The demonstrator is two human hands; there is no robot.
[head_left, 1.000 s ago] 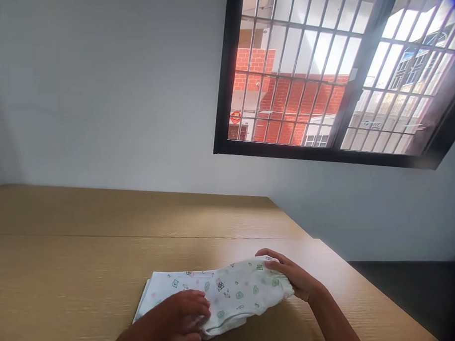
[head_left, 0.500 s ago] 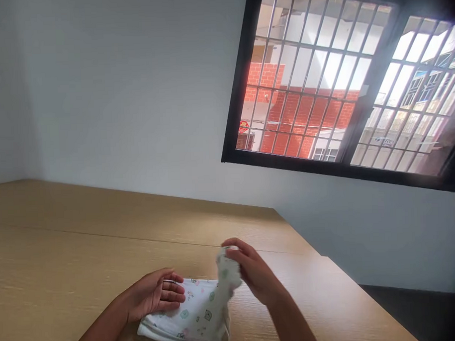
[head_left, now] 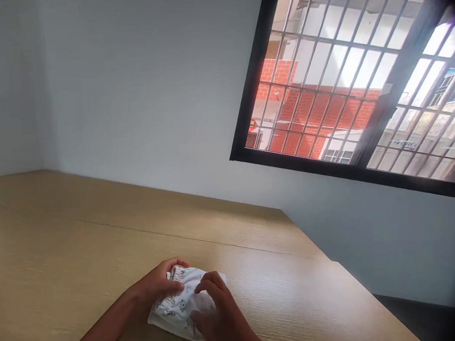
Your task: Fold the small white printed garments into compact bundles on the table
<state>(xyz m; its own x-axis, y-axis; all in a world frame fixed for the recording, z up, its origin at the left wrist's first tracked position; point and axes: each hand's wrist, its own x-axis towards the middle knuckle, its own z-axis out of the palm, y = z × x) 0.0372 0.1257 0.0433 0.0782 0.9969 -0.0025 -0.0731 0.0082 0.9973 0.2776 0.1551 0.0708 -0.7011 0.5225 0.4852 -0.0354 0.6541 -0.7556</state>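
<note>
Cloth (head_left: 182,306): wht, printed, folded, on tbl (head_left: 291,297)
L hand (head_left: 162,280): curled, gripping gathered edge (head_left: 175,275)
R hand (head_left: 222,310): half-open over cloth, contact unclear

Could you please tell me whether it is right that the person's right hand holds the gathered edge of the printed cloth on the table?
Not quite: the head view shows the left hand holding the gathered edge of the printed cloth on the table.
</note>
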